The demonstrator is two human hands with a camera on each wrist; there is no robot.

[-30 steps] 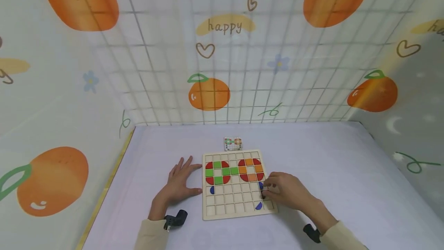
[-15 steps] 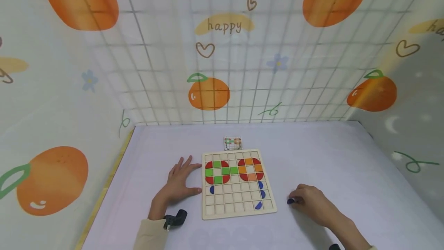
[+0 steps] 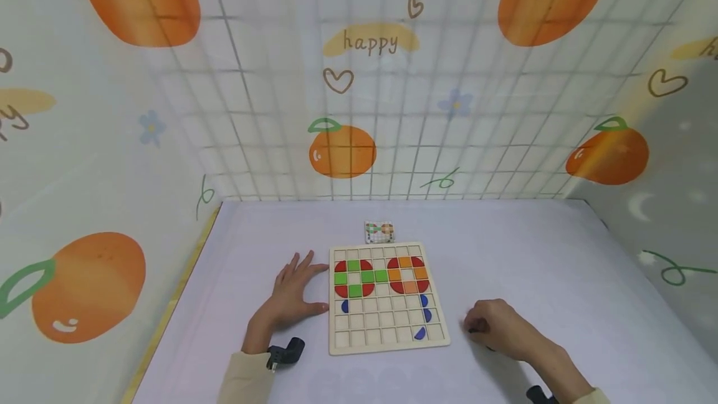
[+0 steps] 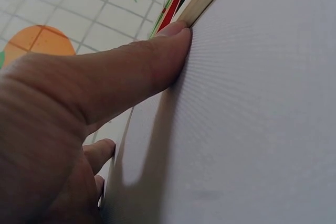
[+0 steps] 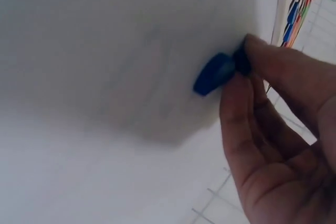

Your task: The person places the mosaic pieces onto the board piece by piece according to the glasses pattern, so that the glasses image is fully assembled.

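A pale wooden grid board (image 3: 364, 321) lies on the white table. My left hand (image 3: 288, 295) rests at its left side, fingers spread, with index finger and thumb against the edge; the left wrist view shows the thumb (image 4: 163, 59) at the board's side. Off the board's right side, my right hand (image 3: 499, 329) is low over the table. Its thumb and fingertips pinch a small blue piece (image 5: 242, 62), mostly hidden by them. Another blue piece (image 5: 214, 74) shows right beside it in the right wrist view. Several blue half-round pieces (image 3: 419, 333) sit on the board's lower rows.
On the board's upper rows, red corner pieces (image 3: 367, 290) with green squares (image 3: 381, 275) and orange squares (image 3: 405, 262) form two rings joined by green. Behind the board lies a small pattern card (image 3: 379, 232). Printed fabric walls (image 3: 392, 98) stand behind and at both sides.
My right hand has left the board's right edge, where a second blue piece now shows in the right column, and moved right to the table. The left hand stays put.
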